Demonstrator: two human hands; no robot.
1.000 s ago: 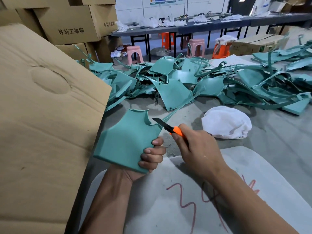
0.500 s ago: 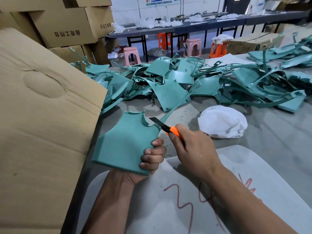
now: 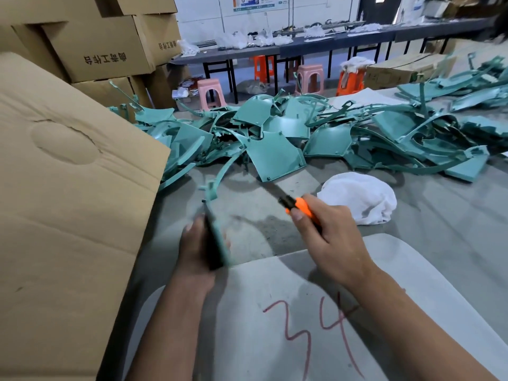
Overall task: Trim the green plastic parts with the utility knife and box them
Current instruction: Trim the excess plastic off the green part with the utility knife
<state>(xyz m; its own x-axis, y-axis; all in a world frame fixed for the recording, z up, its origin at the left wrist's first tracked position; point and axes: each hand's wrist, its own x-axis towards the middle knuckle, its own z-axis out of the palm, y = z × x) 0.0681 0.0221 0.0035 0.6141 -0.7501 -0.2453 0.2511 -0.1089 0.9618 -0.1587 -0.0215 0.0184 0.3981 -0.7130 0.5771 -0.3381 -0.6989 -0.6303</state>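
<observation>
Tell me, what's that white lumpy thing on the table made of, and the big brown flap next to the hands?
The white lump looks like soft cloth, maybe a rag or glove: it is crumpled, with folds and a matte surface. The brown flap looks like corrugated cardboard: dull tan, creased, with a pressed oval handle mark.

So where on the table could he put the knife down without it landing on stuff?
Bare grey table lies between the left hand and the right hand, in front of the green pile. More is right of the white cloth. The white board is bare too. Farther back the pile crowds the table.
</observation>
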